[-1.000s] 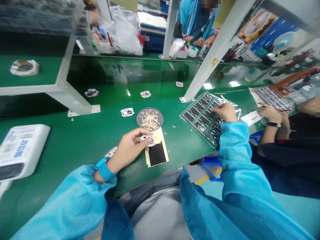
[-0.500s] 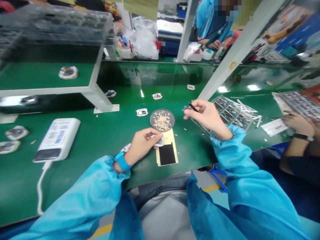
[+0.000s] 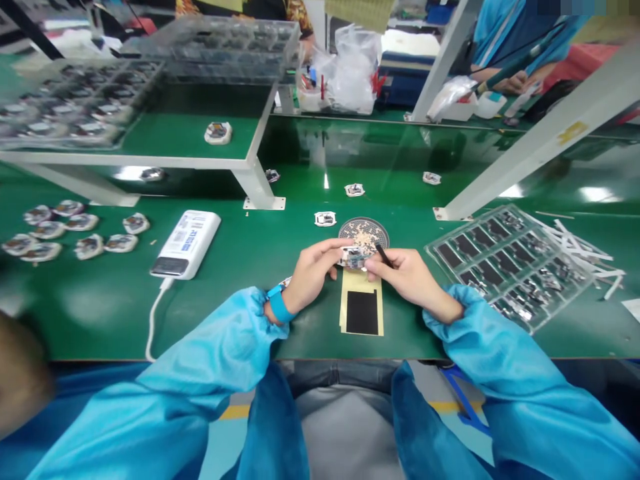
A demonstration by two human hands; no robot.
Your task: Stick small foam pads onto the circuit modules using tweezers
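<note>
My left hand (image 3: pixel 314 270) grips a small white housing with electronic parts (image 3: pixel 353 257) by its left side, above the table. My right hand (image 3: pixel 407 277) is closed with a thin black tool (image 3: pixel 383 255) sticking up between its fingers; I cannot make out its exact kind. The right fingertips meet the housing's right edge. Just behind the hands lies a round grey perforated dish (image 3: pixel 384 233) of small beige pieces (image 3: pixel 364 233). Below them is a yellow backing sheet (image 3: pixel 354 283) bearing a black rectangular sticker (image 3: pixel 363 313).
A clear tray (image 3: pixel 437 283) of dark screens and metallic parts lies right, beside white strips (image 3: pixel 575 240). A white power bank (image 3: pixel 193 243) with a cable and several white housings (image 3: pixel 85 245) are left. A raised shelf (image 3: pixel 195 160) and a slanted post (image 3: pixel 500 153) stand behind.
My right hand has come in from the right side to the housing, still with the black tool. My left hand still holds the housing, now raised in front of the dish. The view has turned left.
</note>
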